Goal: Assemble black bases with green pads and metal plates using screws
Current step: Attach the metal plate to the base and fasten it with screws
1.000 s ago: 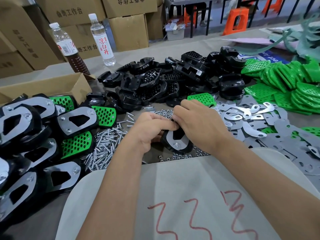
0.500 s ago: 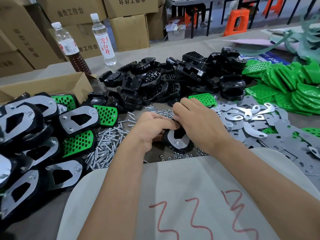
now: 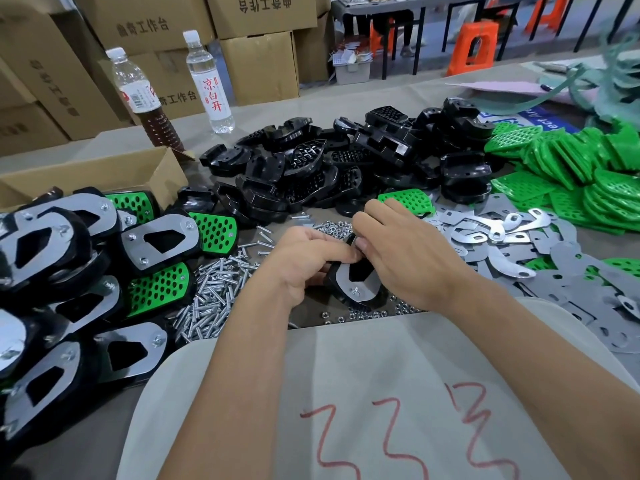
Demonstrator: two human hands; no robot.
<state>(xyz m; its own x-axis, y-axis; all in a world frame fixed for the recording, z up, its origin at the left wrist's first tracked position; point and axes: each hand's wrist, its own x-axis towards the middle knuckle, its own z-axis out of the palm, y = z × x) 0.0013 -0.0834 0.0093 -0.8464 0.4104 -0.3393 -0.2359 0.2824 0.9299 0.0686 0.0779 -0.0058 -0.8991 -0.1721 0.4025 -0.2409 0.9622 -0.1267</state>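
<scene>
Two hands, left (image 3: 304,261) and right (image 3: 405,251), on one part-built base (image 3: 356,289). Two bottles: one (image 3: 147,98) with brown drink, one (image 3: 209,84) clear. Finished pieces (image 3: 69,271) stacked at left, about ten in sight, some cut off by the edge. Loose black bases (image 3: 346,168), green pads (image 3: 571,174), metal plates (image 3: 519,244), screws (image 3: 211,296) and nuts (image 3: 332,228) in heaps too dense to count. One open carton (image 3: 93,178) on the table; at least six boxes (image 3: 259,64) behind.

base in work (image 3: 349,296): black, metal plate (image 3: 360,289) laid on top, held at frame centre
black bases (image 3: 346,161): piled upper centre
green pads (image 3: 571,171): heaped upper right
</scene>
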